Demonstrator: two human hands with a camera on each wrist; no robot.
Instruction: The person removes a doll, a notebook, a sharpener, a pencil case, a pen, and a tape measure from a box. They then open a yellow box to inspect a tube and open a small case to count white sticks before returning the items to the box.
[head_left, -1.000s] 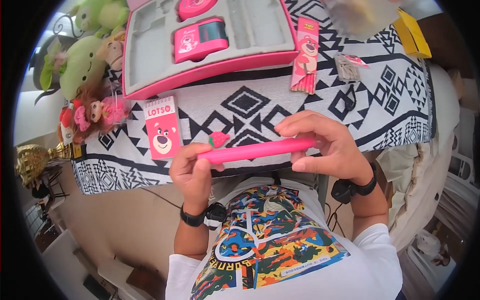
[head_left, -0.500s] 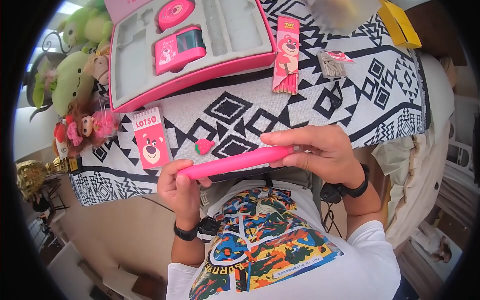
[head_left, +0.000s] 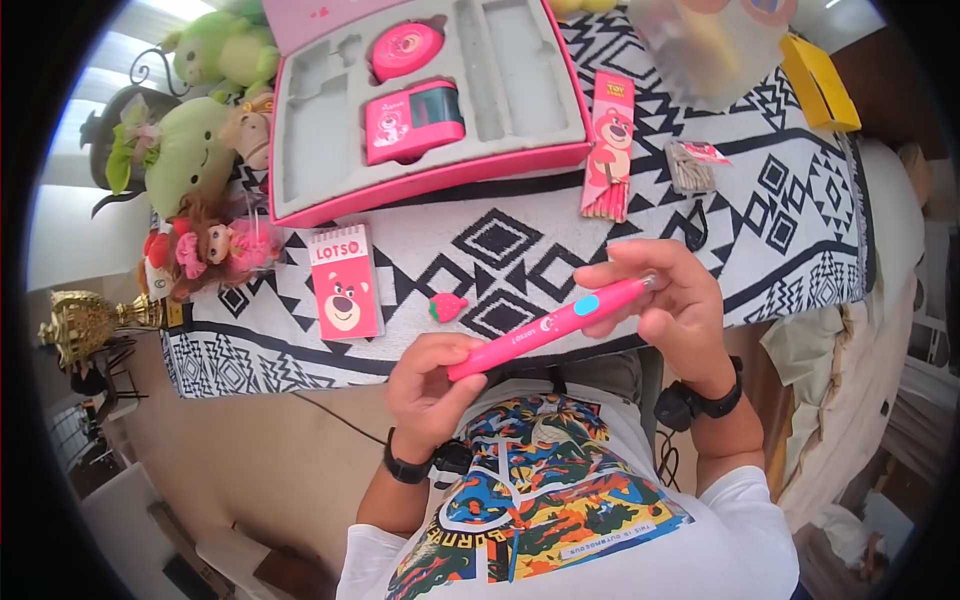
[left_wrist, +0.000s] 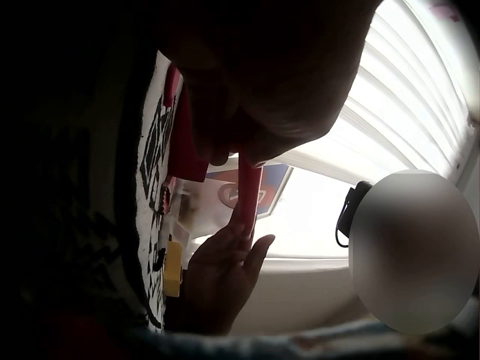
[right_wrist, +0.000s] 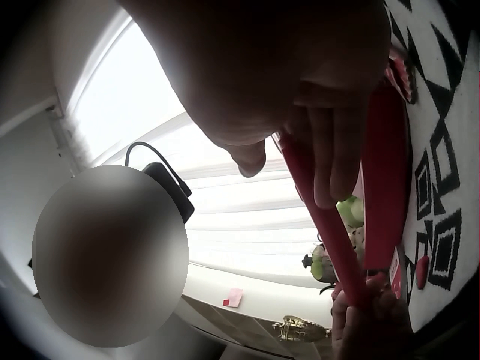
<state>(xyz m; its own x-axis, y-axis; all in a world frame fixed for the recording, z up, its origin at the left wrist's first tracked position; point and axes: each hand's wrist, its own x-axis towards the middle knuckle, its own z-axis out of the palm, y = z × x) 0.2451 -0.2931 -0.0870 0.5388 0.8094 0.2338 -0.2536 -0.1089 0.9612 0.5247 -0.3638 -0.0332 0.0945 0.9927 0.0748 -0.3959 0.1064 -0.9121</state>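
Observation:
My left hand (head_left: 428, 392) pinches the blunt lower end of a pink pen-shaped electric eraser (head_left: 525, 337) between thumb and fingers. The eraser slants up to the right over the table's near edge, its blue button and printed face turned upward. At its narrow tip is my right hand (head_left: 675, 300), fingers fairly straight behind the barrel and thumb held apart from it. In the right wrist view those fingers (right_wrist: 345, 161) lie along the pink barrel. A strawberry-shaped piece (head_left: 447, 307) lies on the cloth just beyond the barrel.
A Lotso notepad (head_left: 345, 285) lies left. Behind it stands an open pink box (head_left: 330, 203) holding a pencil sharpener (head_left: 413, 120) and a round pink item (head_left: 407, 50). A pencil pack (head_left: 610, 145), a bag of small white sticks (head_left: 690, 167) and a yellow box (head_left: 820, 85) lie right; plush toys (head_left: 190, 150) sit left.
The electric eraser has turned so its blue button and print face up, and it tilts more steeply. My right thumb has come away from the barrel; my left hand keeps its pinch.

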